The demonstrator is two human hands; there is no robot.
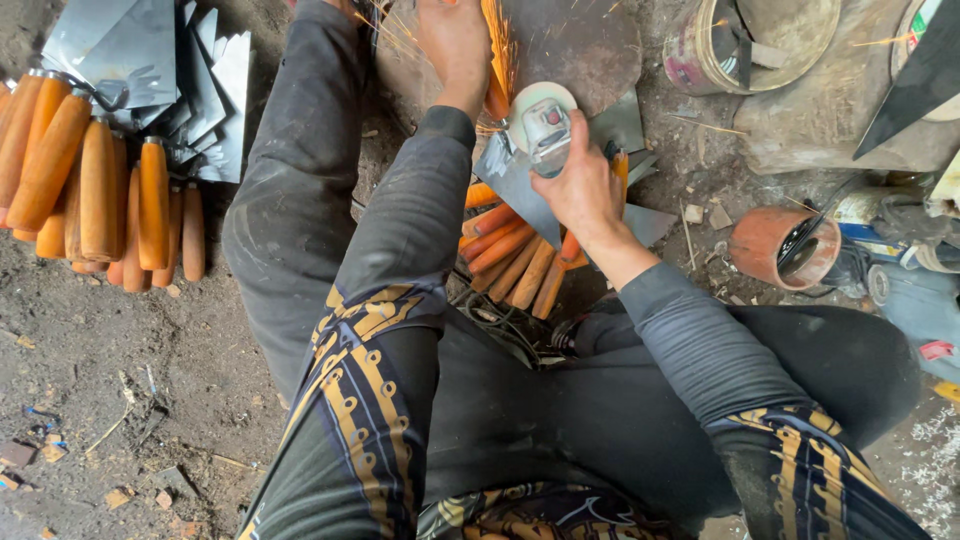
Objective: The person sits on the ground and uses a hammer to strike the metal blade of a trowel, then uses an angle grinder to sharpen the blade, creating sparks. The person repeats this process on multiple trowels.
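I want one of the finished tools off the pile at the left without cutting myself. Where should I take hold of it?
Probably by the orange wooden handle, coming from the near side. The handles lie side by side with their rounded ends toward the person, while the flat grey metal blades fan out at the far end, sharp edges away from that approach.

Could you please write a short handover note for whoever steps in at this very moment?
Left hand: presses a workpiece at the block, sparks flying; the piece itself is hidden.
Right hand: grips the running grinder.
Between the knees: orange-handled tools, unground by their place, it seems.
Left side: a bigger row of handled blades with steel blanks behind, seemingly finished.
Left to do: the current piece, then probably the pile between the knees.
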